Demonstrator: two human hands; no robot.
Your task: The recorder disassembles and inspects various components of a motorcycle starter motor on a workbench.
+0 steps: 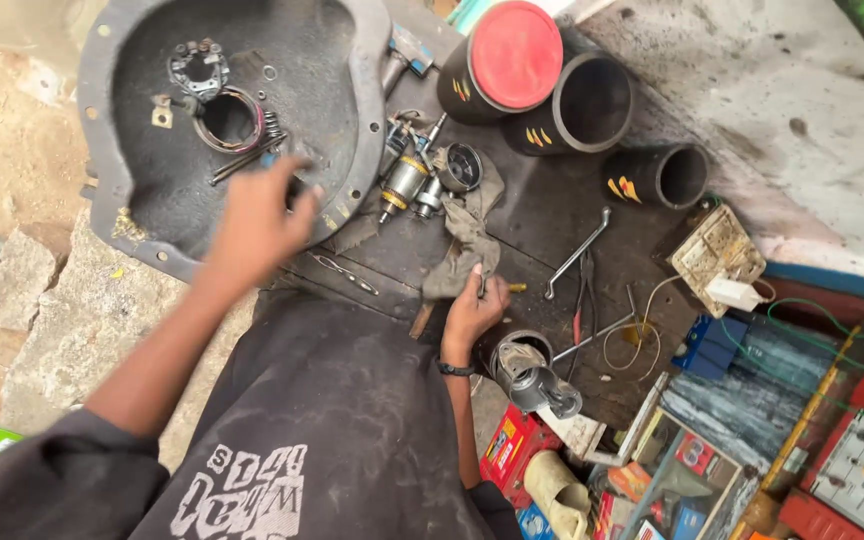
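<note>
Fingers of the left hand [257, 222] curl over the rim of the grey metal housing [132, 180], possibly gripping a small part, while beside that housing the right hand [472, 312] pinches a dirty rag [464, 245] near the armature [404, 183].

My left hand [257, 215] reaches into the big metal housing [132, 190] at the far left, just near the loose rods [247, 158] beside its round opening [229, 118]. My right hand [472, 312] sits on the bench [542, 215], touching the rag [467, 240]. Behind the rag lies the armature [404, 183]. Right of it, a wrench [576, 252], and I think pliers [584, 300]. Three tubes [592, 105] stand behind.
</note>
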